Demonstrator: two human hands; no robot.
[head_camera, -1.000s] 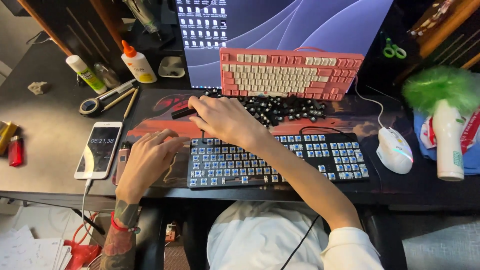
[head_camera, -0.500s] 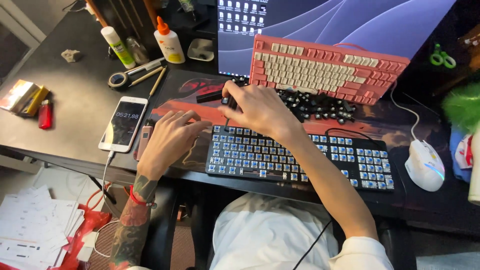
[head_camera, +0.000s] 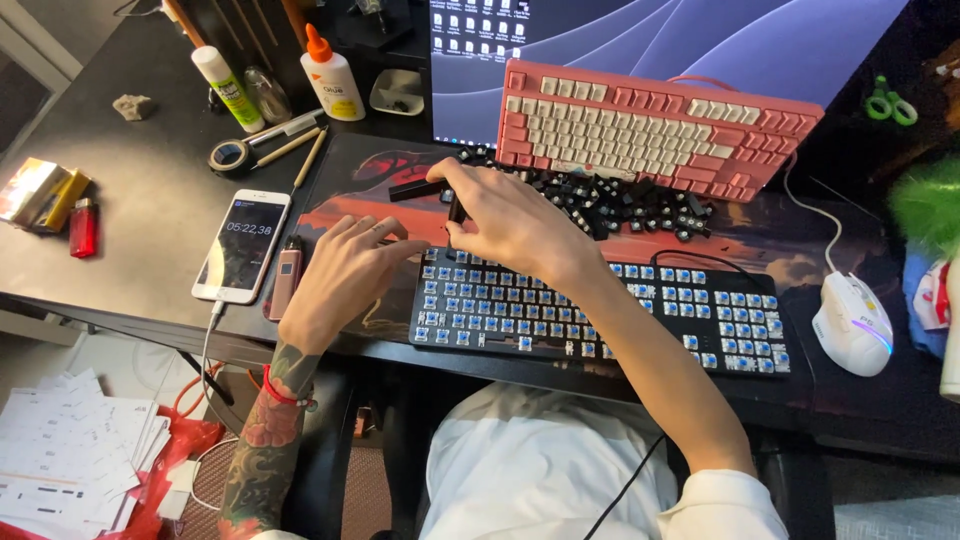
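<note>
As seen from the head camera, the right hand (head_camera: 510, 215) reaches across the black keyboard (head_camera: 600, 315), whose keycaps are removed and blue switches exposed; its fingers (head_camera: 455, 185) are pinched narrowly on a small dark keycap puller (head_camera: 455, 212) above the board's upper-left corner. The left hand (head_camera: 340, 275) rests at the keyboard's left edge, fingers loosely spread and flat, holding nothing. Loose black keycaps (head_camera: 620, 200) lie between this board and the pink keyboard (head_camera: 655, 135). Left of the desk mat: a white phone (head_camera: 242, 245), a red lighter (head_camera: 83, 227), a white glue bottle with orange cap (head_camera: 332, 75), and a glue stick (head_camera: 227, 88).
</note>
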